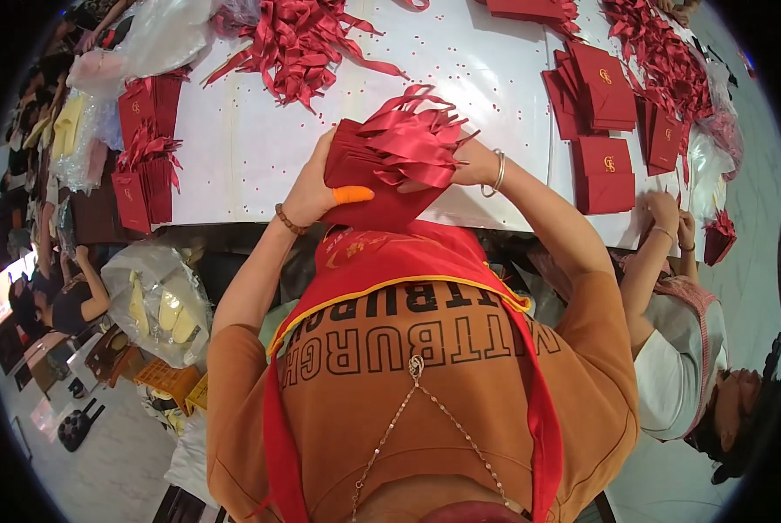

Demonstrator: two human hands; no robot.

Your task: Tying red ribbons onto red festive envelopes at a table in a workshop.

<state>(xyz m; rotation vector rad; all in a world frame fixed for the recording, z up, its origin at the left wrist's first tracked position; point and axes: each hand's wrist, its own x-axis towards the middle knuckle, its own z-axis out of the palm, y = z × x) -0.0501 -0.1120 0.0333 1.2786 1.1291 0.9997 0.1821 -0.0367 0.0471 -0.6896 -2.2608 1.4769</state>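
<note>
A thick stack of dark red paper gift bags (347, 157) stands tilted at the table's near edge, right in front of my red apron. Shiny red ribbon handles (412, 139) spill over its top and right side. My left hand (314, 187) grips the stack's left side, and an orange finger cot (353, 194) covers the thumb lying across the front. At the right end, my right hand (473, 164) is closed around the bags and ribbons; its fingers are partly hidden behind them.
Loose red ribbons (296, 48) lie heaped on the white table (242, 166), which is dotted with red specks. More bag stacks stand at the left (142, 187) and right (605, 174). A co-worker's hands (665, 213) are at the table's right edge. A plastic bag (159, 305) hangs at lower left.
</note>
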